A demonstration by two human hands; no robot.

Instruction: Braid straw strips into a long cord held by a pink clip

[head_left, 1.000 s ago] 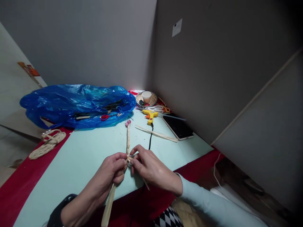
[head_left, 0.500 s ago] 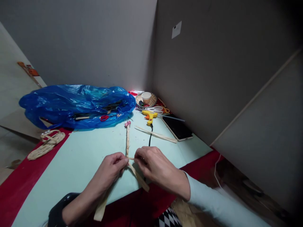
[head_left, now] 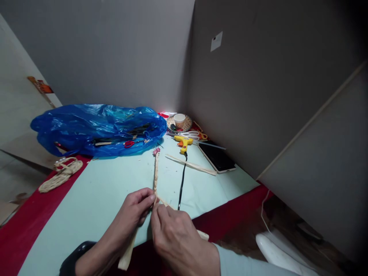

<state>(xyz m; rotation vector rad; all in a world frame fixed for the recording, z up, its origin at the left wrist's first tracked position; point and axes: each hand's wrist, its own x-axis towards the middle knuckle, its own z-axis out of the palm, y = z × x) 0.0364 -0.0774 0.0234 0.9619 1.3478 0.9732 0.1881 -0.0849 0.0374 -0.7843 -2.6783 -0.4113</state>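
A narrow pale braid [head_left: 155,172] of flat straw-like strips runs away from me across the table, its far end gripped by a pink binder clip [head_left: 156,151]. My left hand [head_left: 139,207] pinches the braid's near end between thumb and fingers. Close against it, my right hand [head_left: 175,232] is closed around one of the strips, though its fingertips are partly hidden. One loose strip [head_left: 126,255] hangs below my left wrist over the table edge. Another strip's end [head_left: 203,234] shows to the right of my right hand.
A blue plastic bag [head_left: 97,130] with red-handled scissors [head_left: 129,144] lies at the back left, near a small woven sandal [head_left: 61,175]. Back right are a yellow glue gun [head_left: 183,143], its black cord [head_left: 182,184], loose strips [head_left: 191,165], a phone [head_left: 217,156] and a basket [head_left: 187,123] holding a cup.
My right hand has moved left and toward me, bringing its strip down beside my left fingers. Another strip now angles out to the right. My left hand keeps its pinch.
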